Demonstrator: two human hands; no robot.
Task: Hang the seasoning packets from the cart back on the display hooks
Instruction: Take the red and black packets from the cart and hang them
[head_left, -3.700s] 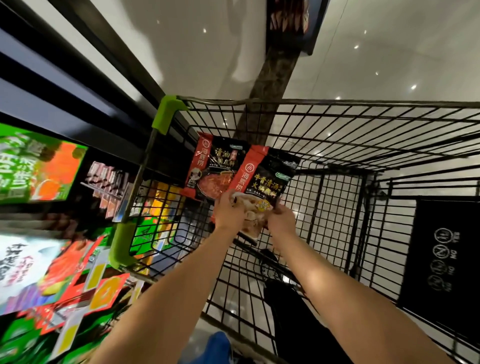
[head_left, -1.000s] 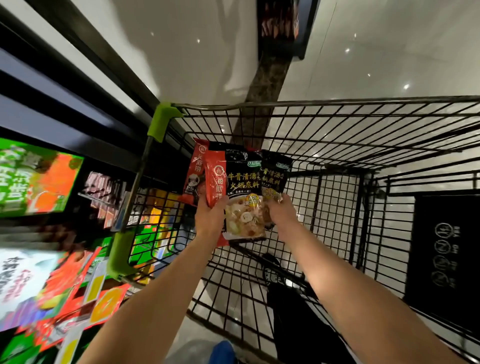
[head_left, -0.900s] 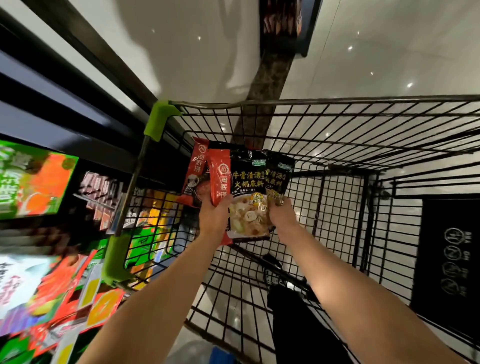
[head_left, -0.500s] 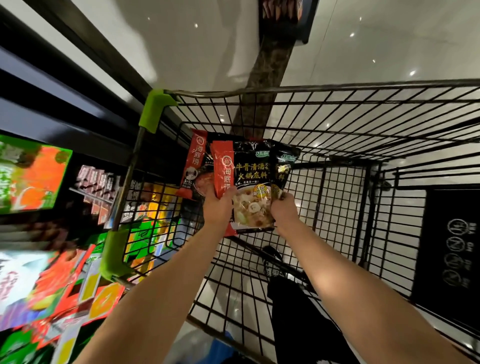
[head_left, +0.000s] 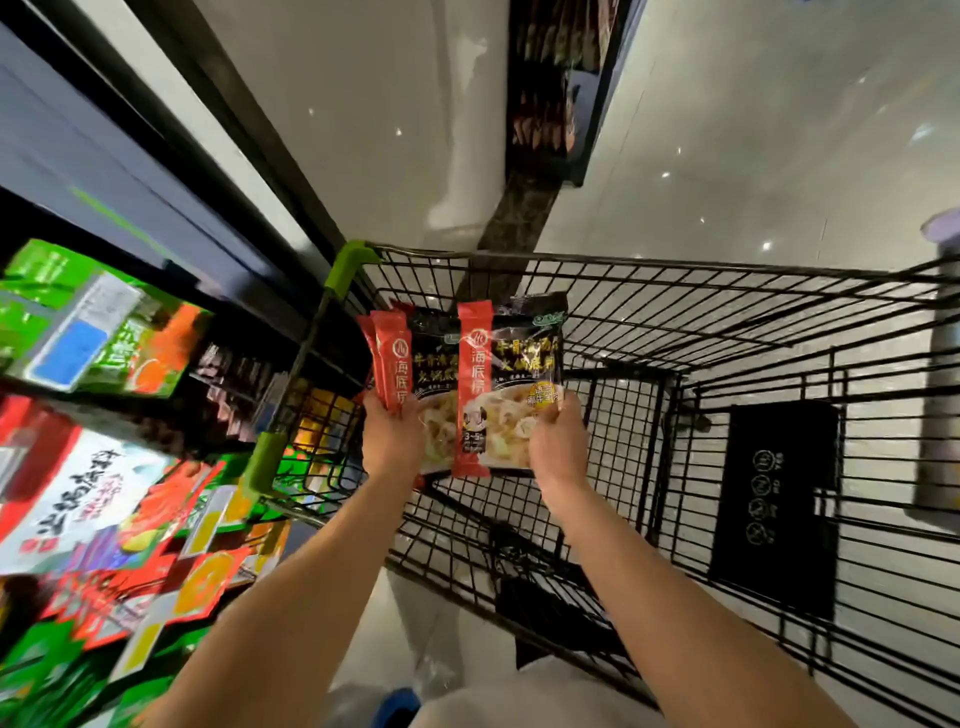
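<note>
packets (head_left: 511, 384) above cart rim (head_left: 675, 258)

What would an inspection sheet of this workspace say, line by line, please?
Surface: black wire cart with green corner guards, on a glossy pale floor.
Job's things: seasoning packets, red and black, fanned out above the cart.
Clutter: a black sign panel on the cart's right side.
Grippers: left hand grips the left packets; right hand grips the front packet's lower right edge.
Cables: nothing seen.
Surroundings: display shelves of coloured packets at left, blurred; hooks not discernible.
</note>
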